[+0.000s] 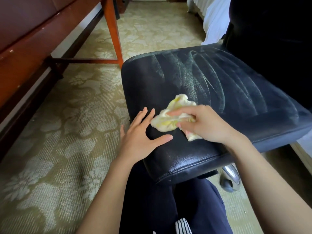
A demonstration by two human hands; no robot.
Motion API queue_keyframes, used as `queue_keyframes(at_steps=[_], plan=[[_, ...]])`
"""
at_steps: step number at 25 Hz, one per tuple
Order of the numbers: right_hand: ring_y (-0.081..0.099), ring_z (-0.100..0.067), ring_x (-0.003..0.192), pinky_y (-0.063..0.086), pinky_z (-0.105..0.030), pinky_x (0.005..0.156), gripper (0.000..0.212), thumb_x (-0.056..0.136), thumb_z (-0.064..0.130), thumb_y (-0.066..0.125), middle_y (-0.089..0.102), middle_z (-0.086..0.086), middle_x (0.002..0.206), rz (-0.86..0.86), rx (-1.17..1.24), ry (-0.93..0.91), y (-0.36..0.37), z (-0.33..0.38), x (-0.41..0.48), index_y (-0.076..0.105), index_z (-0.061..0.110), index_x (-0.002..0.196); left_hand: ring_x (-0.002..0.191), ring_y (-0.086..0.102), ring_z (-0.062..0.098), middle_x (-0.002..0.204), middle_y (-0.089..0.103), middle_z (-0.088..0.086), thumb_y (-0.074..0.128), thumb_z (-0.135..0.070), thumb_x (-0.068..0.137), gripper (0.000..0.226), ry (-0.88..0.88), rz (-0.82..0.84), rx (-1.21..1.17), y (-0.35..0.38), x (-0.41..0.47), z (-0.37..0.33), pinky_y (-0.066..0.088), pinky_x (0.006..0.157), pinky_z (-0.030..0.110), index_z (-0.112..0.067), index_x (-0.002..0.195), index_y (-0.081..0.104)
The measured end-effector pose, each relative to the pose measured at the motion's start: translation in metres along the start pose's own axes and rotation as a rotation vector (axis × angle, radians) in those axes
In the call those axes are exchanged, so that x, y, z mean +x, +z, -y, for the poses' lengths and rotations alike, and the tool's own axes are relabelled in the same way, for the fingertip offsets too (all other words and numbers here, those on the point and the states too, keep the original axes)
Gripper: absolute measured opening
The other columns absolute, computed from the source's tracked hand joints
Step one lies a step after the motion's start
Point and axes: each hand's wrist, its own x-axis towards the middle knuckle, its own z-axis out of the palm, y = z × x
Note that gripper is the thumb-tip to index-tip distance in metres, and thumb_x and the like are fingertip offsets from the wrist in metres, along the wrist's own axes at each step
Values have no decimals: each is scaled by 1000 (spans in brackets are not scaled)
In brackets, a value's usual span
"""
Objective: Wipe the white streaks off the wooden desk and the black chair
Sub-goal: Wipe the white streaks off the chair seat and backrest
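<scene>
Right hand is down on the black chair, fingers bunched round a crumpled yellow-white cloth and pressing it to the seat near the front edge. The left hand lies flat just beside it, fingers straight and spread, thumb out, palm on the seat's left front corner, holding nothing and, by my reading, steadying the chair. The two hands are close together, and the left fingertips come almost to the cloth's edge; whether they touch it I cannot tell. Now the score. The leather under and around both hands looks dark and glossy, so I judge the near part of the seat done. Beyond the right hand it is another story: white streaks fan out in long curved arcs across the far half of the seat, hazy and plainly unwiped, running off past the right wrist toward the right-hand edge. The backrest, far beyond the right hand, is too dark to judge. Well off past the left hand stands the wooden desk, seen only from the side; its top is hidden, so I cannot say whether it is clean. A few pale flecks show on its edge, and whether they are chips or streaks I cannot tell. Call the chair seat roughly half done, the desk unknown.
</scene>
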Motion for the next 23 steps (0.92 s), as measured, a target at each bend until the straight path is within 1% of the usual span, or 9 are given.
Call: queue_keyframes(at_steps=[4,5,8,10,13,15,17,20,23], plan=[[64,-4,76,49,-20,72,39,76,13,75,71,11,86,94,84,-13,-11,-1,-44,70,37,107,139,-14,-11,152,-15,-31,61,-76,61,108,29,108,61,-4,1,9,-12,114,55,-51,146,-1],[64,-2,75,49,-19,71,40,76,11,76,72,12,87,93,109,-10,-13,-2,-49,70,35,107,138,-16,-11,152,-17,-32,63,-75,61,110,32,116,63,-4,1,10,-12,114,55,-51,146,-3],[50,1,50,38,-9,52,38,80,9,72,66,16,67,0,78,8,-18,-9,-51,69,34,109,138,-17,-11,151,-18,-32,63,-74,61,111,35,124,48,-4,2,8,-14,113,54,-51,146,-3],[41,-3,43,33,-9,47,35,84,13,67,55,14,51,-124,9,69,-22,-19,-39,67,36,111,138,-17,-12,151,-18,-33,63,-73,62,109,35,122,37,-4,2,7,-15,112,53,-51,146,-3],[49,-7,59,35,-6,60,35,89,25,60,60,4,74,-265,-89,169,-30,-39,-8,60,39,120,137,-18,-12,151,-17,-33,62,-73,61,108,32,117,29,-3,1,8,-17,112,52,-51,146,-2],[56,-16,91,31,-8,71,40,93,27,55,62,-4,100,-299,-117,257,-35,-52,15,51,34,132,137,-17,-13,152,-16,-33,61,-73,61,108,33,113,20,-3,1,9,-17,112,52,-51,147,0],[50,-27,115,32,-24,90,43,96,25,49,58,-8,124,-332,-153,345,-37,-58,34,43,25,138,138,-17,-12,152,-16,-32,62,-72,62,107,34,109,23,-3,1,9,-16,112,52,-51,147,0],[50,-34,115,36,-35,90,38,98,24,43,58,-11,125,-319,-286,373,-34,-55,45,43,20,135,138,-16,-11,152,-15,-32,62,-72,62,107,34,101,18,-3,1,8,-15,112,52,-51,147,0],[51,-22,111,34,-27,90,40,95,30,49,58,6,106,-250,-257,288,-29,-42,30,45,36,135,138,-17,-12,152,-15,-33,61,-72,61,107,44,82,-10,-1,0,9,-16,113,52,-51,147,1]])
